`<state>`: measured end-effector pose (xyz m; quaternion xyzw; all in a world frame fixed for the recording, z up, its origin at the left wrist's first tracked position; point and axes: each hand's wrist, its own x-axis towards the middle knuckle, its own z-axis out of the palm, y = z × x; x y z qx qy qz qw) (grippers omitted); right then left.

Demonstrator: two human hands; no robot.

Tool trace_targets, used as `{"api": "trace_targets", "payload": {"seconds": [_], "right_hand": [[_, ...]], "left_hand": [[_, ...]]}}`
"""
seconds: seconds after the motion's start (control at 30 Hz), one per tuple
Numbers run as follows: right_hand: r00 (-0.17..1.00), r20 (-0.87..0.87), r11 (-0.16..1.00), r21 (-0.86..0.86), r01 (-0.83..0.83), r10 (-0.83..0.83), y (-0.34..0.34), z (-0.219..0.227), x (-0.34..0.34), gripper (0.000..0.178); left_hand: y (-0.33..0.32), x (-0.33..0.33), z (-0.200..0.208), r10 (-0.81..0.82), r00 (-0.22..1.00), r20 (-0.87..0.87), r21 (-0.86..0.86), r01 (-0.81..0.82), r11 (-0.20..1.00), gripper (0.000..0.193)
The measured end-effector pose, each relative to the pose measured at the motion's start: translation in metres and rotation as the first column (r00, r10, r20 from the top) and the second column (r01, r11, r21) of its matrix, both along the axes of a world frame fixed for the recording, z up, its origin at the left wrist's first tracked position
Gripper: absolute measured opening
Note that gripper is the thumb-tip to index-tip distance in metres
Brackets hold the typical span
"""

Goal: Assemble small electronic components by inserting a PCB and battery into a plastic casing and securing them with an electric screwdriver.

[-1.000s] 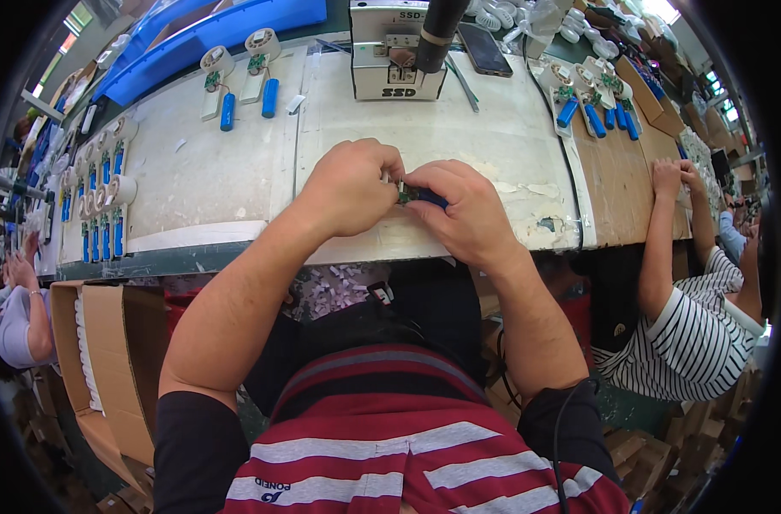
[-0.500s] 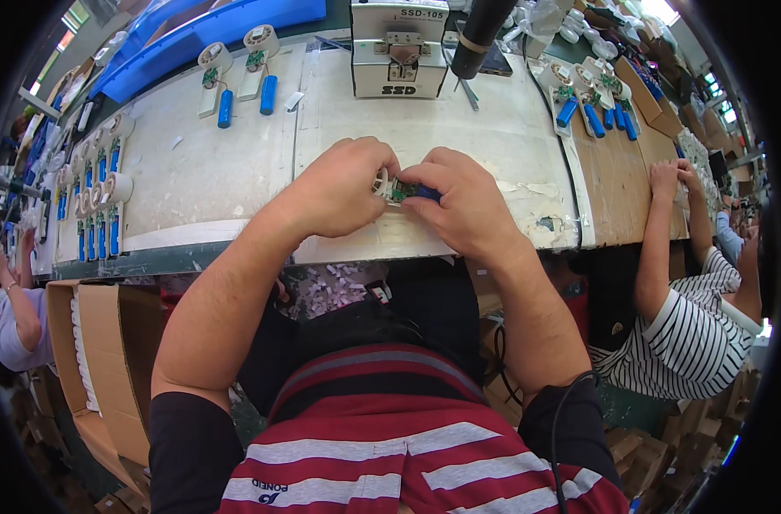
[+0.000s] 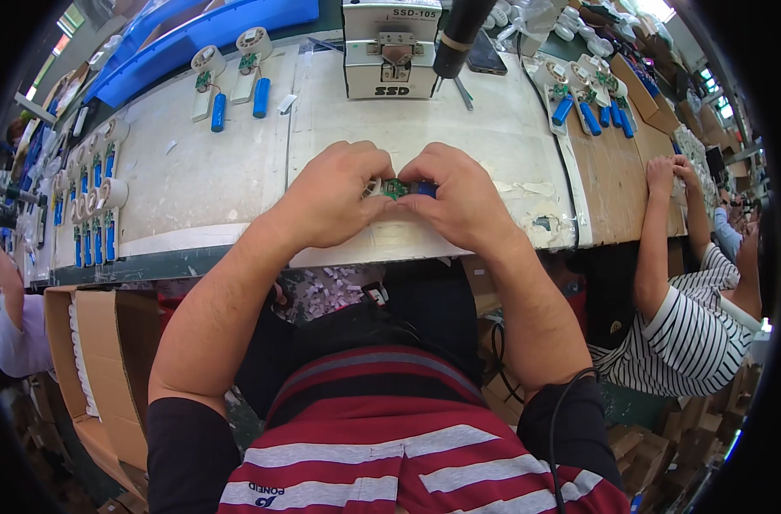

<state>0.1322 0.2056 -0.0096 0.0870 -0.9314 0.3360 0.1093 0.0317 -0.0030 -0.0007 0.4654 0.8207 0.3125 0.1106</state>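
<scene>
While the left hand (image 3: 339,195) grasps the white end (image 3: 372,187) of one assembly (image 3: 396,190) and the right hand (image 3: 463,199) its blue cell (image 3: 426,188), each grip seems set to steady an end and leave the green board (image 3: 394,184) exposed between, over the surface (image 3: 210,184). Two similar units (image 3: 246,84) lie beyond, leftward of one metal machine (image 3: 389,75).

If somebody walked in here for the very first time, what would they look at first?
Probably the two bare hands in the middle: the left hand holds a white part, the right hand a blue cylinder, with a green circuit board between. Next, maybe the silver machine beyond them and the big blue bin at the upper left.
</scene>
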Motion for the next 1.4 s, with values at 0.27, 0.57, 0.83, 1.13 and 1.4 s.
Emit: {"api": "trace_targets", "payload": {"seconds": [0.27,0.57,0.83,1.13,1.4], "right_hand": [[0.999,-0.012,0.995,-0.089,0.041,-0.042,0.007,-0.004,0.007,0.025],[0.998,0.054,0.989,-0.142,0.034,-0.027,0.006,-0.005,0.004,0.023],[1.0,0.026,0.992,-0.125,0.001,0.002,0.011,-0.006,-0.003,0.026],[1.0,-0.029,0.993,-0.121,-0.008,0.005,0.011,-0.011,-0.002,0.025],[0.998,-0.065,0.994,-0.11,-0.02,0.013,0.011,-0.014,-0.002,0.025]], "left_hand": [[0.002,0.006,0.005,0.018,0.998,-0.053,-0.021,-0.019,1.0,0.021],[0.002,0.004,0.006,0.008,0.998,-0.055,-0.025,-0.009,1.0,0.022],[0.002,0.005,0.004,0.024,0.998,-0.05,-0.009,-0.025,1.0,0.022],[0.005,0.004,0.007,0.041,0.999,-0.03,-0.043,-0.042,0.998,0.023],[0.006,0.004,0.004,0.053,0.998,-0.02,-0.062,-0.055,0.997,0.023]]}}
